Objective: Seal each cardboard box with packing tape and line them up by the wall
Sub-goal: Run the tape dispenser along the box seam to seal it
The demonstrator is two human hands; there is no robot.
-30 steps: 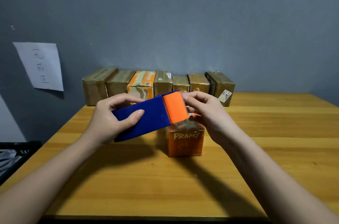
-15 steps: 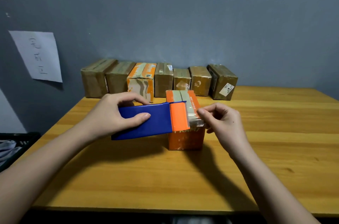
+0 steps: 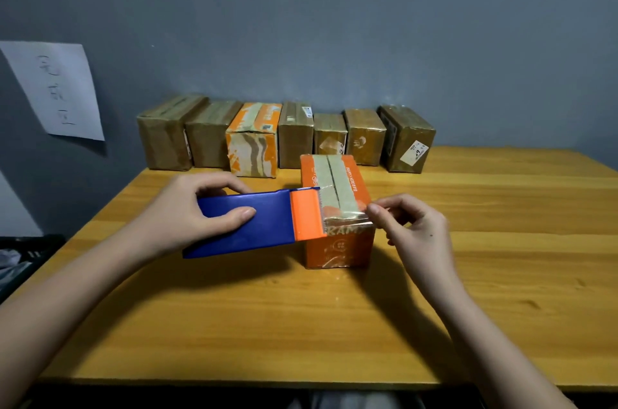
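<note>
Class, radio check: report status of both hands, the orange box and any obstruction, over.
Left hand grips tape dispenser. Right hand pinches clear tape end, stretched over orange box. Seven boxes at wall; nothing blocking.

Both forearms were bare to the frame's lower edge, with no sleeve or cuff visible. The left hand (image 3: 187,208) and right hand (image 3: 414,228) carried no rings, watch, bracelet or glove. Fingernails were short and unpainted where visible. A small dark mark sat on the right hand's back. Below the table (image 3: 301,325) edge, grey fabric showed, probably trousers; indistinct.
</note>
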